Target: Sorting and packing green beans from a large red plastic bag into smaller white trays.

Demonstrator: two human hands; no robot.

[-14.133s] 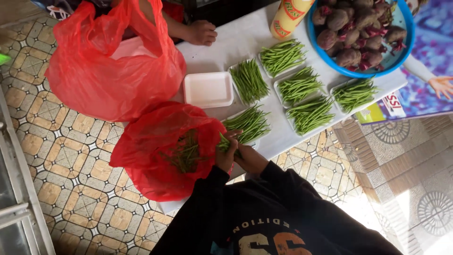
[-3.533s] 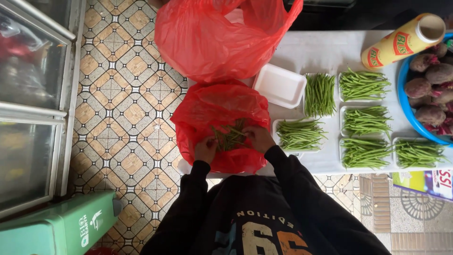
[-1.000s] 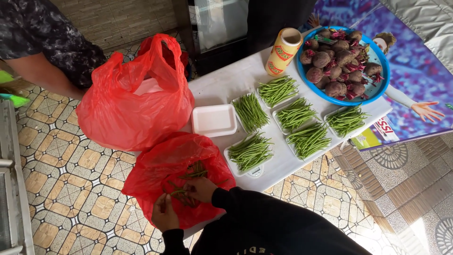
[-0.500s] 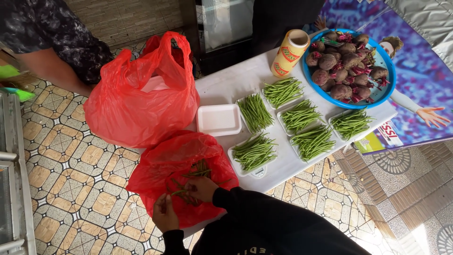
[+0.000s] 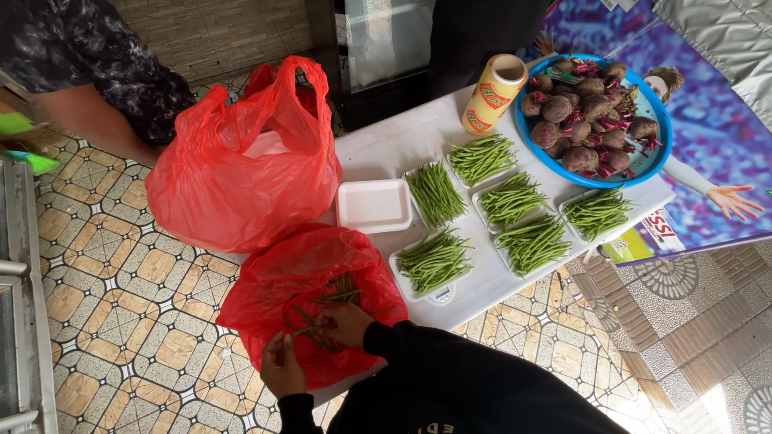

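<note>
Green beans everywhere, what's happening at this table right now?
A person in a black top has both hands in the near red bag of green beans: the right hand grips a few, the left hand holds the bag's edge. Six trays of beans are filled and one white tray is empty. A second person stands behind the far red bag.

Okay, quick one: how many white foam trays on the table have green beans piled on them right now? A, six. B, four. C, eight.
A: six white foam trays carry green beans, while a seventh white foam tray beside the larger red plastic bag sits bare.
</note>
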